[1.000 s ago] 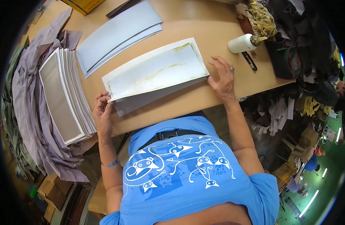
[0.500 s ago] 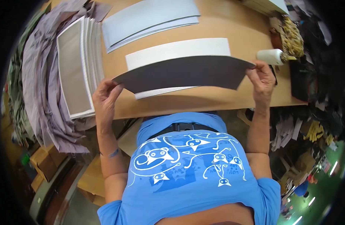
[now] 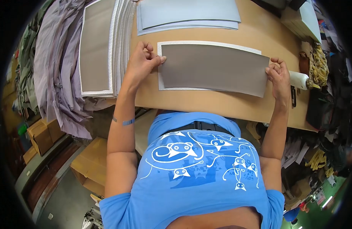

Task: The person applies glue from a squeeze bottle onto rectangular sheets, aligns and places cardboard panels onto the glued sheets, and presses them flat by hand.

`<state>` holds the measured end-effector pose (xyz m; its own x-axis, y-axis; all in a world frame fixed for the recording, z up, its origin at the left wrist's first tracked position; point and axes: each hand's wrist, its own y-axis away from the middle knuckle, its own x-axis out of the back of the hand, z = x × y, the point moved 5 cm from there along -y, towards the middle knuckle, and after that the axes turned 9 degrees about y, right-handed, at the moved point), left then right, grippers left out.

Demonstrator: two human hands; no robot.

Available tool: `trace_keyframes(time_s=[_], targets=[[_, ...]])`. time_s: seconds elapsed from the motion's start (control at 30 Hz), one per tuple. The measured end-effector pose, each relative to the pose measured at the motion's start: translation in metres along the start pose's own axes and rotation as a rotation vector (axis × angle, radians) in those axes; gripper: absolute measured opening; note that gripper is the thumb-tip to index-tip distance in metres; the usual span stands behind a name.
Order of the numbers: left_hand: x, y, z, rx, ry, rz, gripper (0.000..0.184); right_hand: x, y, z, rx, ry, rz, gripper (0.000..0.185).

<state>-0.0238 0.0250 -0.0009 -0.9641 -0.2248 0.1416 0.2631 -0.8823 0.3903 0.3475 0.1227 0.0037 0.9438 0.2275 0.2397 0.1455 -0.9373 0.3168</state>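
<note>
A grey-brown panel (image 3: 214, 68) lies over a slightly larger white textured sheet (image 3: 172, 88), whose white margin shows along the top, left and lower left. At the panel's right end, my right hand (image 3: 278, 78) pinches its edge, and that end overhangs the white sheet. My left hand (image 3: 144, 61) is at the upper left corner, with thumb and fingers closed together at the panel's edge. Behind lie pale blue-grey sheets (image 3: 189, 15) in a loose stack. A stack of framed grey-brown panels (image 3: 95, 49) stands left of my left hand.
A white glue bottle (image 3: 298, 80) lies beyond my right hand, with a dark cutter (image 3: 293, 97) near it. Crumpled mauve cloth (image 3: 61, 68) hangs at the left. A white block-like stack (image 3: 302, 21) is at the back right. The table (image 3: 222, 104) ends just before my body.
The panel was lifted, turned from its glue-streaked white face to its grey-brown face, and laid on the white sheet. The view has shifted, so the table's things appear further right.
</note>
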Motion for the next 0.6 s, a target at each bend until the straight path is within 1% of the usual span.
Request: trace_keyframes(time_s=[0.03,0.13,0.23,0.33,0.43,0.6], targets=[[0.0,-0.003,0.0,0.011,0.007,-0.003,0.034,-0.001,-0.003,-0.001,-0.015,0.011,0.002,0.035],[0.003,-0.011,-0.005,-0.038,-0.092,-0.008,0.032,-0.004,-0.012,0.005,-0.022,0.063,-0.05,0.036],[0.004,-0.013,-0.007,-0.034,-0.182,0.02,0.031,-0.005,-0.015,0.011,-0.029,0.067,-0.069,0.035],[0.004,-0.012,-0.007,-0.055,-0.261,0.062,0.031,-0.007,-0.014,0.01,-0.026,0.108,-0.047,0.034],[0.002,-0.01,-0.006,-0.05,-0.27,0.075,0.031,-0.009,-0.011,0.007,-0.051,0.159,-0.042,0.034],[0.003,-0.01,-0.008,-0.073,-0.285,0.08,0.03,-0.01,-0.009,0.006,-0.073,0.155,-0.034,0.034]])
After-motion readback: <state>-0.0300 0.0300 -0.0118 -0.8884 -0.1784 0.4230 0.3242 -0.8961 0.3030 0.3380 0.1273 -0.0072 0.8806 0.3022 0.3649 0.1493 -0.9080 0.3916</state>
